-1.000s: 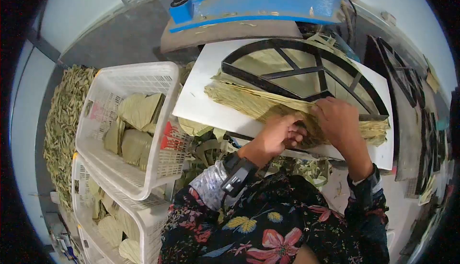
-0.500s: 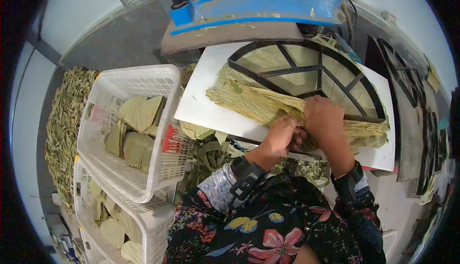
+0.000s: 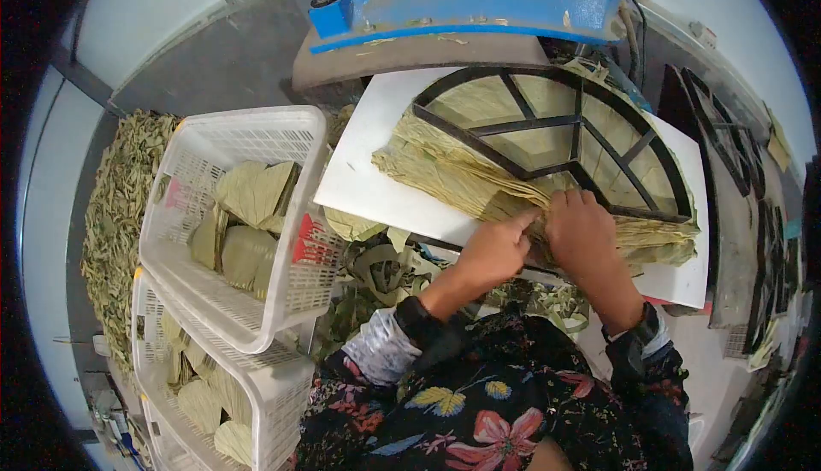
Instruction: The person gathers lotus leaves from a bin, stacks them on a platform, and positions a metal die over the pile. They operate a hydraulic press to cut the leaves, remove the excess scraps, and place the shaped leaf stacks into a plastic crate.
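Observation:
A stack of dried, pale green leaves (image 3: 445, 182), which look like lotus leaves, lies on a white board (image 3: 355, 159). On top rests a black, fan-shaped metal cutting die (image 3: 528, 122) with inner bars. My right hand (image 3: 583, 233) is closed on the folded leaf edges, just below the die's near corner. Close on its left, my left hand (image 3: 494, 255) is closed with the index finger and thumb at the same leaf edge. What lies inside its curled fingers is hidden. Leaf ends stick out on the right of my right hand.
White plastic baskets (image 3: 231, 125) with cut leaf pieces (image 3: 256, 191) stand at the left. A heap of shredded leaves (image 3: 128, 223) lies beyond them. Leaf scraps (image 3: 376, 279) are below the board. Blue machinery (image 3: 479, 5) stands behind; more black dies (image 3: 727, 129) are at the right.
My left hand has shifted slightly left and down and turned, its index finger now straighter. My right hand stays at the leaf edge. The leaf folds by the die's corner lie lower, showing more of the die.

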Available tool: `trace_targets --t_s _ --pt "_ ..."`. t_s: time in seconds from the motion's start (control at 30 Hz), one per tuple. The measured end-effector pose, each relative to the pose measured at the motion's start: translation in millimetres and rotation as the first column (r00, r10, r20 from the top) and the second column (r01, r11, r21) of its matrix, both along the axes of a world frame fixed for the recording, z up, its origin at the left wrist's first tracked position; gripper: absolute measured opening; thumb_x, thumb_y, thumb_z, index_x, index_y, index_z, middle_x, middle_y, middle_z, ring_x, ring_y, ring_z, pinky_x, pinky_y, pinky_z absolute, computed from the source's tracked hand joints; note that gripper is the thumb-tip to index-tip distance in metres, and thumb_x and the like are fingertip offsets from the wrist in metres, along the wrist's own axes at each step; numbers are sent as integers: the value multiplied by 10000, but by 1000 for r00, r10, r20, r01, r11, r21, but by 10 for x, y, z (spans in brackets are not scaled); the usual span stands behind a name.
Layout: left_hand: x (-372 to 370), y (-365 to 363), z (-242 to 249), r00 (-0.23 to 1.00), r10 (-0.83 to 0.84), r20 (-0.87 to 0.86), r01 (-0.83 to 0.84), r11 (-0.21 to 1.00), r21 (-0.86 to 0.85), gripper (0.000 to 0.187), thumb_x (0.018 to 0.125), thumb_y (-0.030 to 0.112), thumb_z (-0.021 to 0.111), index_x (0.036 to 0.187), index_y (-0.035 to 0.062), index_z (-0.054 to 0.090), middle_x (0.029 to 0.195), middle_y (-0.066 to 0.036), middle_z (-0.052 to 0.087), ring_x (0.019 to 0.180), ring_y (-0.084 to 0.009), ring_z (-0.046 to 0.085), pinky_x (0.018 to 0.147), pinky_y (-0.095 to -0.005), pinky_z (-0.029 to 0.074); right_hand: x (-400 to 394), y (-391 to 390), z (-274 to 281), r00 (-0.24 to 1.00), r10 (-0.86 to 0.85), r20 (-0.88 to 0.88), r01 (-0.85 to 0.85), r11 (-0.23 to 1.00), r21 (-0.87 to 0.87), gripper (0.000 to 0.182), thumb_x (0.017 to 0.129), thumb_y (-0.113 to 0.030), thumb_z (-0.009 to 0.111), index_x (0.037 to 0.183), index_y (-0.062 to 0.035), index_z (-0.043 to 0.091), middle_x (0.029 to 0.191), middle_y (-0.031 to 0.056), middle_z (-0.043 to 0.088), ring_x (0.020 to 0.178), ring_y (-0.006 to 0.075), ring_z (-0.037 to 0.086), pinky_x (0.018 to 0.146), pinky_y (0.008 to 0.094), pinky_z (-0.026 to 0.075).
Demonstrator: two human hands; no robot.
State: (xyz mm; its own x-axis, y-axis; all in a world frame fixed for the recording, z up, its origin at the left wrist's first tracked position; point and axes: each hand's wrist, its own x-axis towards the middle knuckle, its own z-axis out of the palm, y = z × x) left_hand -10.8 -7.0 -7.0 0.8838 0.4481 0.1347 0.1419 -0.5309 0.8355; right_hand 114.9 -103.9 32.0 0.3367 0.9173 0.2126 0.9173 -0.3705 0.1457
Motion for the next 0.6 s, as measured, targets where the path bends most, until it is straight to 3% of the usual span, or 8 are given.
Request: trace_targets --t_s 0.03,0.1,0.2,0.33,0.43,0.5,0.53,0.6 --pt "-40 -25 -5 1000 2 -2 -2 1000 -1 342 812 117 501 1134 20 563 627 -176 607 544 -282 608 479 -410 463 15 -2 -2 1000 19 13 -19 1000 -4 193 730 -187 606 850 -39 573 786 106 598 776 271 601 595 346 519" --pt "-104 -83 12 985 -4 -173 60 945 321 451 778 105 516 1217 9 496 649 -202 605 592 -341 612 509 -455 470 43 -10 -1 999 46 25 -46 999 -13 171 725 -171 601 836 -45 571 760 98 597 748 269 604 579 341 518" --pt "-87 -92 -175 986 -17 -166 85 907 413 514 767 111 533 1258 -7 442 630 -168 609 595 -347 612 510 -465 468 73 -38 16 995 84 43 -86 996 32 130 726 -158 593 802 -56 564 729 90 596 710 263 606 561 337 520" --pt "-120 -115 -236 989 1 -146 62 903 425 498 773 110 529 1250 -5 445 624 -163 608 587 -342 610 515 -457 469 35 -109 -18 987 148 53 -151 987 48 141 718 -158 598 795 -47 558 740 100 599 714 259 605 573 340 524" --pt "-188 -127 -268 1000 28 7 -29 918 395 451 811 137 519 1234 -2 450 627 -143 615 589 -327 612 537 -428 473 -8 -125 -10 992 123 26 -124 992 21 190 711 -179 621 817 -34 558 765 103 601 735 261 601 594 347 526" --pt "-282 -137 -208 985 172 2 -171 981 -91 403 847 153 510 1216 1 455 652 -139 623 613 -319 617 571 -400 474 -64 -125 62 997 80 -11 -80 996 26 229 708 -201 640 834 -28 558 790 104 602 760 262 599 613 355 527" --pt "-307 -131 -172 986 166 2 -165 982 -91 403 847 153 510 1216 1 455 652 -139 623 613 -319 617 571 -400 474 -105 -140 152 994 74 -75 -74 997 4 280 693 -220 672 856 -31 545 833 113 587 801 276 581 643 375 512" --pt "-349 -140 -124 987 143 -76 -161 910 -382 352 870 160 498 1188 12 470 690 -138 611 572 -213 581 571 -330 476 -160 -149 197 988 63 -140 -67 997 -24 334 678 -239 704 878 -34 532 876 122 571 843 290 564 673 395 497"
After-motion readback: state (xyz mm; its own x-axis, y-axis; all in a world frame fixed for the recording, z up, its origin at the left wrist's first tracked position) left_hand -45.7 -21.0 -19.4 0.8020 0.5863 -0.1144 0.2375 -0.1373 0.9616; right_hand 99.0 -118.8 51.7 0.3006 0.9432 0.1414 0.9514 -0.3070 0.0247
